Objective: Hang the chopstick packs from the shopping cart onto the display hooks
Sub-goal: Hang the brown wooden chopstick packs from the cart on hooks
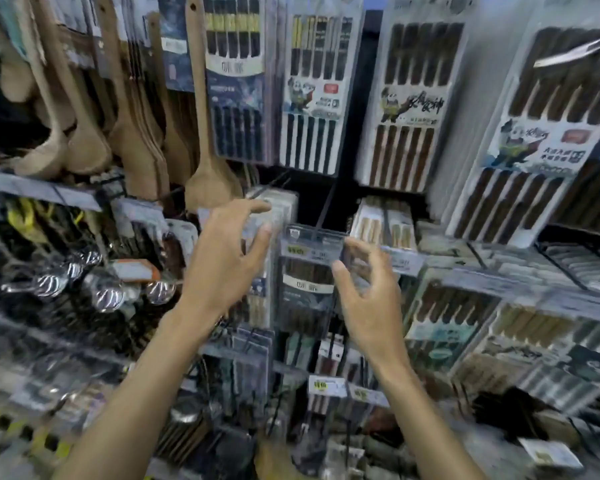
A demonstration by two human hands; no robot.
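Both bare forearms rise from the bottom edge toward the middle of the display, 1 on each side of a dark chopstick pack [305,292]. That pack hangs upright on a black wire hook [326,209] in the middle row, behind a clear price tag holder [310,242] with a yellow label at the hook's front end. Dark brown sticks show through its top window, above a pale band of print.

On the pack's left, the left hand [227,258] is spread wide, gripping nothing. Its thumb tip lies just beside the pack's upper left corner, and its forefinger reaches up to a pale pack [278,209] on the next hook. On the right, the right hand [369,299] is also spread, with loosely bent fingers and its thumb tip at the pack's right edge. Blur hides whether either thumb touches the plastic.

More pale chopstick packs [381,223] hang just right of the hook. In the row above hang 3 large panda-printed packs [406,105], the rightmost tilted. A long wooden spatula [208,181] hangs up and to the left, with more wooden utensils beyond it. Shiny metal spoons [108,296] hang at far left. Below the hands, a yellow price label [326,386] fronts a lower row of packs.
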